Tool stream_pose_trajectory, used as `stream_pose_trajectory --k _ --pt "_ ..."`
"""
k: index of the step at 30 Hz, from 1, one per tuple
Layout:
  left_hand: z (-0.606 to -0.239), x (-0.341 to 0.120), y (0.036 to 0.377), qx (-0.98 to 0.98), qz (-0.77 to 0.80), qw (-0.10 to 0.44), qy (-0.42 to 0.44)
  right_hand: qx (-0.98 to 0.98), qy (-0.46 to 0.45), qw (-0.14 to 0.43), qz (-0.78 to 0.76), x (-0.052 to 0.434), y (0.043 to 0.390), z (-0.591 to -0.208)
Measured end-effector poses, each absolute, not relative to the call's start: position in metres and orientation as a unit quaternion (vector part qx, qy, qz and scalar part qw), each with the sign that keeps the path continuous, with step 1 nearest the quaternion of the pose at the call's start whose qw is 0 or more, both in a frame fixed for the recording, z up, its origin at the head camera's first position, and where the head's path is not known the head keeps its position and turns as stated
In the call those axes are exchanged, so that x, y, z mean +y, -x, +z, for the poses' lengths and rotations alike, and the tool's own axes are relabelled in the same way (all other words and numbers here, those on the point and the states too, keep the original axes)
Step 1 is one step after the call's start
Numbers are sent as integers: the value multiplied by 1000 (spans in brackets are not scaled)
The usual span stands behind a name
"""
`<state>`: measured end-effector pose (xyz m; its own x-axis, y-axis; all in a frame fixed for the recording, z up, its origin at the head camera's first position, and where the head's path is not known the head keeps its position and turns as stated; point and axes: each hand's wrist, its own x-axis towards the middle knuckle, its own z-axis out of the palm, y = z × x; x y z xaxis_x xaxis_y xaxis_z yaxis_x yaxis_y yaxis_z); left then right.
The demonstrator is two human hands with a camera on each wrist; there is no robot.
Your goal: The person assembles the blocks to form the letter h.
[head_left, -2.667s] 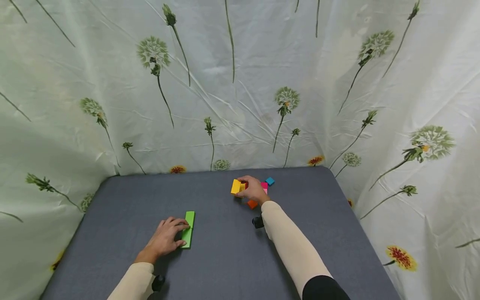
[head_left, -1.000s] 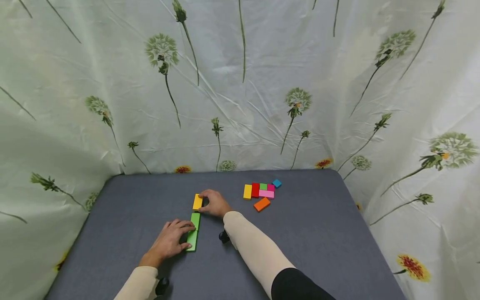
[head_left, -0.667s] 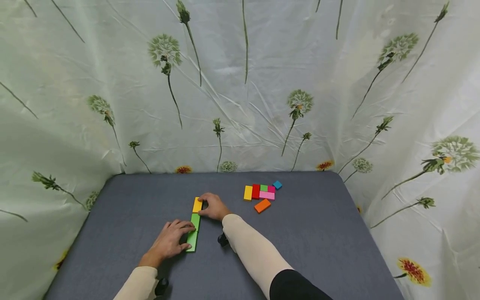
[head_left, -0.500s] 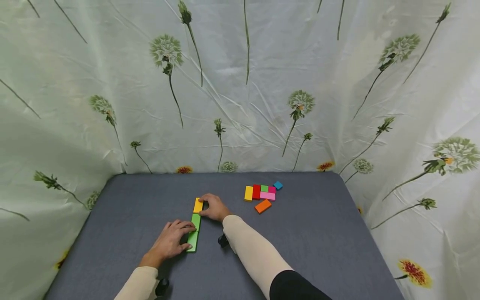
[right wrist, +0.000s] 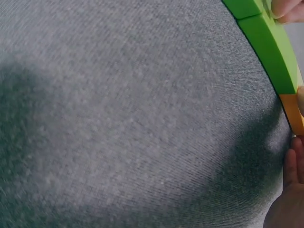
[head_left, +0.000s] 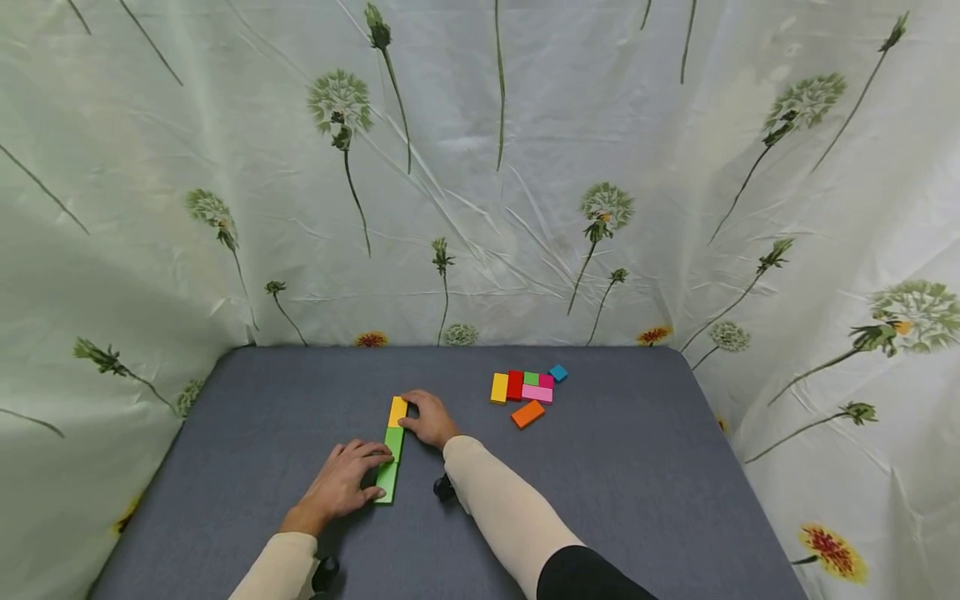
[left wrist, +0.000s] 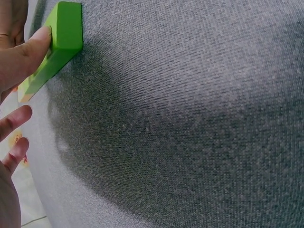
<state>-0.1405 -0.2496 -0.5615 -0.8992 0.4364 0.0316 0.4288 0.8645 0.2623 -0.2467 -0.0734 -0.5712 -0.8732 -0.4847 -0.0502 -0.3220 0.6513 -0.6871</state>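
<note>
In the head view, two green blocks, the near block [head_left: 386, 485] and the far block [head_left: 393, 442], lie end to end on the grey table. A yellow block [head_left: 397, 412] continues the row at its far end, butted against the far green one. My right hand [head_left: 432, 422] pinches that yellow block from the right, thumb near its close end, a finger at its far end. From the left, my left hand [head_left: 339, 480] rests thumb and fingertip on the green blocks. The left wrist view shows the thumb [left wrist: 38, 47] against a green side; other fingers are spread off it.
At the back right lies a group of blocks: another yellow one [head_left: 498, 388], a red one [head_left: 515, 386], a small green one [head_left: 531, 378], a magenta one [head_left: 546, 381] and a pink one [head_left: 537, 394]. A blue block [head_left: 558, 373] and an orange block [head_left: 528, 415] lie beside them.
My right hand has carried the yellow block leftward from the group and drawn it toward me against the far green block. My left hand stays at the green blocks.
</note>
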Motion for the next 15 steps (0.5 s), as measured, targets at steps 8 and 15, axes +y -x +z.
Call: stream_pose_trajectory --k 8,15 --pt "-561 -249 140 965 131 17 -225 902 226 106 -351 -74 244 -572" --pt "-562 -249 141 967 131 20 -219 902 231 114 -346 -73 248 -573"
